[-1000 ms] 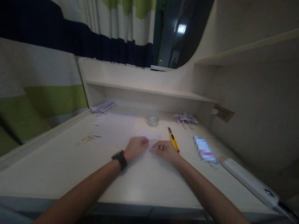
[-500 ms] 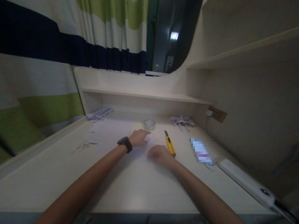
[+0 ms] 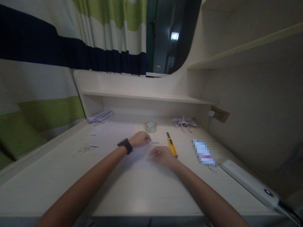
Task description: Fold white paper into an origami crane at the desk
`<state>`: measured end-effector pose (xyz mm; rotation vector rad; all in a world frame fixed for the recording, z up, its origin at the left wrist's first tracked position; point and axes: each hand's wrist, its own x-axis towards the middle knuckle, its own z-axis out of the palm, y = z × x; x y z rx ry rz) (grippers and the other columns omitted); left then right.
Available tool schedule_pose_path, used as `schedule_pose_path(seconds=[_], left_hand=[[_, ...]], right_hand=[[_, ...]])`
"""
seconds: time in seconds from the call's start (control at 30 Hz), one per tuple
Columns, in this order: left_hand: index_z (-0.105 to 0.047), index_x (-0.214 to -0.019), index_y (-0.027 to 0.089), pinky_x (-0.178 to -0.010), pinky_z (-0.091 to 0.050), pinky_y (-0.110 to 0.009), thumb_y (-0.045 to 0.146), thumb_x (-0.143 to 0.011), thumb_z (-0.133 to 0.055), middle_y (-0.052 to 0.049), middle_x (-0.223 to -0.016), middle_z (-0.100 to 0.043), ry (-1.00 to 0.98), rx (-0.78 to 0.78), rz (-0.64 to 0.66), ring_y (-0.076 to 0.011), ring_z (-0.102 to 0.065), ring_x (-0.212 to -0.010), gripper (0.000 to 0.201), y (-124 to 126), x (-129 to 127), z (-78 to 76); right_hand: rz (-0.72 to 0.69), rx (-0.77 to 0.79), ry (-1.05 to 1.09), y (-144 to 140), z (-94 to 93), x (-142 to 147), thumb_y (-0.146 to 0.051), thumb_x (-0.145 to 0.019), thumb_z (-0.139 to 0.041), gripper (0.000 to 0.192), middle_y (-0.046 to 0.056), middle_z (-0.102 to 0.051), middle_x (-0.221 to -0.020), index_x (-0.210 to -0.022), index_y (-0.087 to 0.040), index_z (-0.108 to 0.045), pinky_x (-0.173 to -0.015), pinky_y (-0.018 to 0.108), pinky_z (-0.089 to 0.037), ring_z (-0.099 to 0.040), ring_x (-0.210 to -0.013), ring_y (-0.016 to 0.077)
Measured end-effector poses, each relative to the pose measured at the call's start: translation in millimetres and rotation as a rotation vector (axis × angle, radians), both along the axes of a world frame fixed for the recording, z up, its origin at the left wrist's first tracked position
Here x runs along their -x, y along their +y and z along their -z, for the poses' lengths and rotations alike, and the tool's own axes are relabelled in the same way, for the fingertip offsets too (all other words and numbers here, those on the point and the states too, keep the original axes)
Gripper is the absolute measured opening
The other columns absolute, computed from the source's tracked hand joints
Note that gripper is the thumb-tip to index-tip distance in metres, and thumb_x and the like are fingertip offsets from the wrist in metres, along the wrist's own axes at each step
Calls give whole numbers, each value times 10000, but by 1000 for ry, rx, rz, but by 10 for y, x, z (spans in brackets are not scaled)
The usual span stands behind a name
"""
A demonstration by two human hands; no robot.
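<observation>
My left hand point(image 3: 141, 139), with a black watch point(image 3: 125, 145) on the wrist, has its fingers curled together at a small piece of white paper point(image 3: 151, 148). Just right of it and nearer to me, my right hand point(image 3: 163, 155) pinches the same paper between thumb and forefinger. The paper blends into the pale desk, so its outline is hard to make out. A roll of clear tape point(image 3: 151, 127) lies behind my hands. To the right of my right hand is a yellow utility knife point(image 3: 172, 145) with its blade out.
White paper sheets point(image 3: 113, 130) lie left of my hands. Rolled paper sticks point(image 3: 100, 116) fill the back left corner; a folded paper piece point(image 3: 183, 121) stands back right. String point(image 3: 84, 149), a blurred-out phone point(image 3: 204, 153) and a long white lamp point(image 3: 248, 183) are also on the desk.
My left hand's forefinger, stretched out before, is now bent in, and that hand sits slightly lower. My right hand's fingers have opened into a rounder pinch. The view has shifted a little.
</observation>
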<state>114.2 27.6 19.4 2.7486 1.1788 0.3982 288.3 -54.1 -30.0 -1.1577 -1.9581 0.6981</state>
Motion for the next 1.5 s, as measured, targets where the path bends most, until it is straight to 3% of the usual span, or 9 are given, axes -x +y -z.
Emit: schedule_pose_path(seconds=[0.2,0.37,0.53,0.6,0.73,0.93,1.13,1.33,1.5], left_hand=[[-725,-795,193,-771,-429,-262,163,-736,-586,-37,-832,-695,-235,-78,-1,-170,-603,-807,154,-215,152,-24],[-723,-741,225,-809,-376,-335,192,-780,-612,-56,-860,-626,-208,-315,-1,-204,-529,-881,123,-387,228,-1],[-681,-968,219,-816,-365,-383,204,-780,-608,-87,-969,-587,-181,-451,-117,-243,-492,-930,203,-648,248,36],[-650,-991,181,-813,-384,-359,207,-797,-563,-93,-958,-597,-220,-419,-153,-231,-513,-916,214,-745,237,98],[-676,-857,183,-732,-419,-297,277,-791,-561,-57,-828,-665,-257,-189,-181,-195,-582,-785,163,-834,195,272],[-729,-906,223,-698,-421,-265,368,-876,-489,-31,-854,-727,-330,21,-60,-174,-639,-767,283,-783,151,394],[-733,-915,231,-756,-426,-284,355,-870,-511,-37,-899,-728,-371,-4,-115,-185,-636,-813,259,-781,157,416],[-733,-882,224,-733,-416,-289,372,-890,-453,-47,-862,-724,-303,-40,-121,-194,-628,-798,318,-819,134,403],[-724,-874,217,-716,-410,-284,339,-883,-447,-46,-827,-718,-294,-41,-128,-188,-621,-771,303,-848,113,380]], right_hand=[[-21,8,-2,6,18,-1,-243,-608,-787,167,-10,-625,-627,-718,-164,-689,-531,203,-398,-527,-569,108],[-44,2,11,-21,21,29,-289,-655,-756,175,-4,-623,-641,-716,-154,-663,-548,214,-402,-519,-566,107],[14,-97,-41,-47,14,54,-227,-685,-716,145,-9,-628,-674,-787,-164,-634,-584,222,-409,-544,-592,115],[64,-174,-81,-59,9,54,-167,-692,-682,166,-15,-630,-701,-842,-177,-611,-592,220,-405,-555,-606,116],[167,-280,-168,-86,-12,42,-164,-718,-639,169,-25,-613,-715,-862,-202,-560,-594,221,-387,-564,-626,123],[181,-370,-267,-91,-19,11,-192,-772,-608,82,8,-626,-754,-848,-205,-581,-656,242,-407,-582,-701,149],[225,-455,-409,-183,-80,30,-303,-828,-576,150,60,-660,-824,-904,-189,-636,-714,274,-415,-591,-771,181],[188,-500,-591,-236,-109,89,-233,-852,-511,146,77,-666,-787,-796,-186,-639,-708,285,-400,-578,-798,203],[209,-484,-643,-235,-94,118,-257,-870,-498,157,82,-664,-799,-834,-180,-630,-689,283,-400,-586,-794,204]])
